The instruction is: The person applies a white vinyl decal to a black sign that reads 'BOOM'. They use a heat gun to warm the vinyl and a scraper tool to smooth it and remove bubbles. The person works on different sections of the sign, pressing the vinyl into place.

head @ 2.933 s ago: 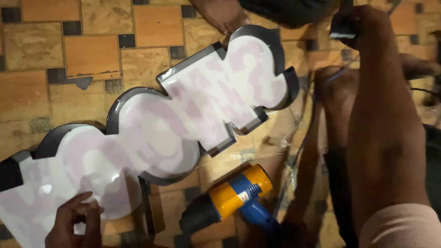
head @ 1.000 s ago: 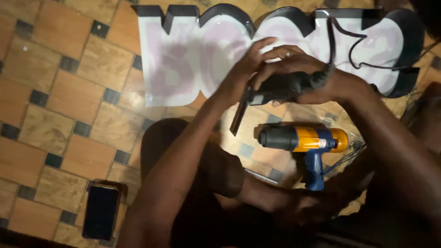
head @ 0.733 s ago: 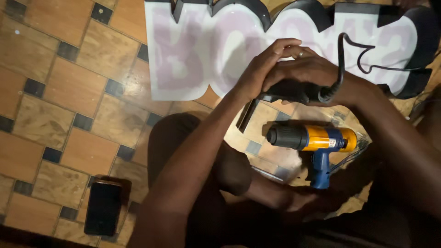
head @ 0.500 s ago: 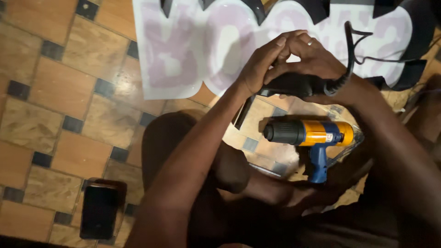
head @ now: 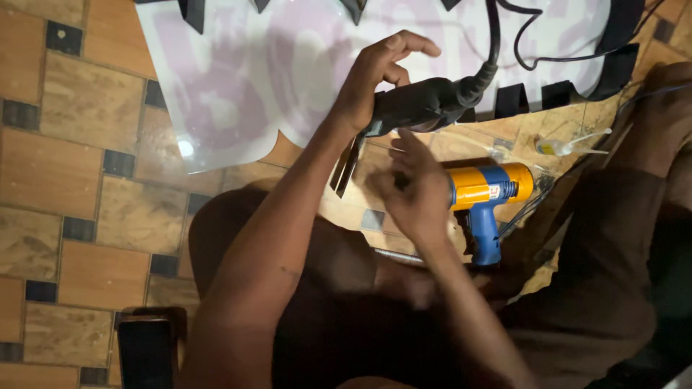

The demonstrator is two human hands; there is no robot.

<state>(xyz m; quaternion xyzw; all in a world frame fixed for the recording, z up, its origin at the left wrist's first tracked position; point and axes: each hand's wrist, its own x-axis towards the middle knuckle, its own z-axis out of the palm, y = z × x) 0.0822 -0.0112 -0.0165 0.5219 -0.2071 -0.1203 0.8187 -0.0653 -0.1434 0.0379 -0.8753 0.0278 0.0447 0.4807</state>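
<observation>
My left hand (head: 371, 83) grips the black handle of a corded tool (head: 425, 104). Its flat metal blade (head: 346, 167) points down and to the left over the tiled floor. My right hand (head: 412, 191) hovers just below the handle, blurred, fingers loosely spread and holding nothing that I can make out. A large white-faced sign of joined letters with black edging (head: 238, 86) lies on the floor just beyond both hands. The tool's black cord (head: 537, 57) loops across the sign.
A yellow and blue power tool (head: 490, 191) lies on the floor to the right of my right hand. A small clear bottle (head: 559, 147) lies beyond it. A dark phone (head: 146, 353) sits at the bottom left. My knees fill the lower middle.
My right hand has come off the black tool and dropped below it. The left hand keeps its grip. The view has moved closer to the sign.
</observation>
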